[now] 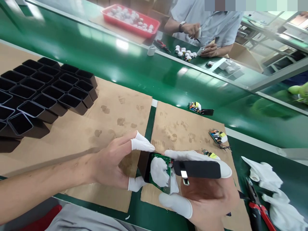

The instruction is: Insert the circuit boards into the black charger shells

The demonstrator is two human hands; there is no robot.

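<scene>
My left hand (115, 163), with white finger cots on thumb and fingertips, pinches a black square housing (143, 164) with a green circuit board (159, 171) sticking out of its open end; white putty covers part of the board. My right hand (204, 192), also in finger cots, grips a black plug cover (197, 169) with a metal prong, pressed against the board's other end. Both hands meet above the gap between two cardboard sheets (183, 128).
Rows of empty black housings (43, 93) stand at the left on cardboard. Loose circuit boards (218, 136) lie to the right. White gloves (267, 176) and red-handled pliers (258, 208) lie at the far right. Across the green conveyor (134, 67) another person handles white parts beside a red tray (131, 19).
</scene>
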